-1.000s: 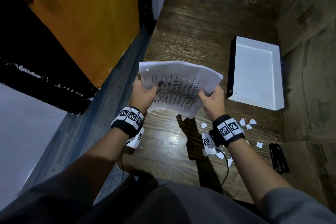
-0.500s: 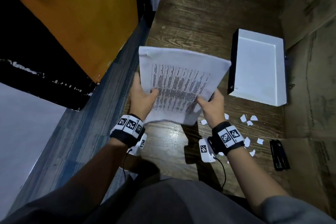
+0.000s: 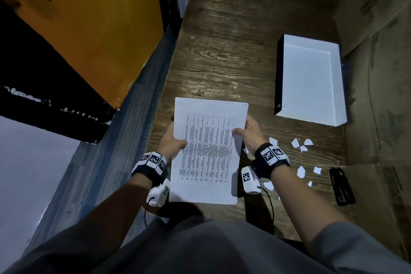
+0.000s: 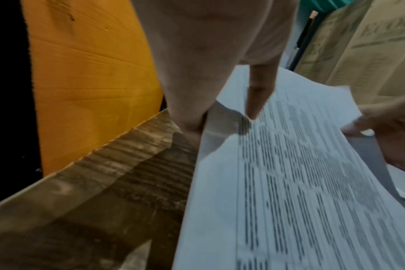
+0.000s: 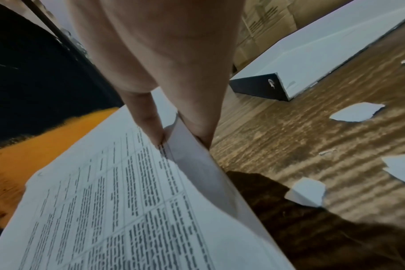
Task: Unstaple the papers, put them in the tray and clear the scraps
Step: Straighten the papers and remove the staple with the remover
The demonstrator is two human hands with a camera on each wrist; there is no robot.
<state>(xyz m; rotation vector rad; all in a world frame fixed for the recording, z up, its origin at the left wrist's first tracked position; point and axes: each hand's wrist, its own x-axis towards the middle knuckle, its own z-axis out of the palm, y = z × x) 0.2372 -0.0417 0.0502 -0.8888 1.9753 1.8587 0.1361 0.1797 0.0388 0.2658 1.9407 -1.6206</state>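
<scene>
I hold a stack of printed papers [image 3: 206,151] flat above the wooden table [image 3: 222,62], long side running away from me. My left hand [image 3: 173,140] pinches its left edge, thumb on top and fingers beneath. My right hand [image 3: 246,132] pinches the right edge the same way. In the left wrist view the thumb [image 4: 257,98] presses on the papers [image 4: 289,182]. In the right wrist view the thumb [image 5: 148,120] lies on the papers [image 5: 118,210]. A white tray [image 3: 311,82] stands at the right. Several torn paper scraps [image 3: 301,143] lie right of my right wrist.
A black staple remover [image 3: 341,186] lies at the table's right edge, beside cardboard boxes [image 3: 378,73]. An orange wooden panel [image 3: 89,18] stands to the left of the table. In the right wrist view the tray's dark corner [image 5: 259,87] and scraps [image 5: 356,114] lie close by.
The papers have turned from tilted and bent to flat and lengthwise, and have come down toward me. Both hands stayed on their edges. The view has tipped downward.
</scene>
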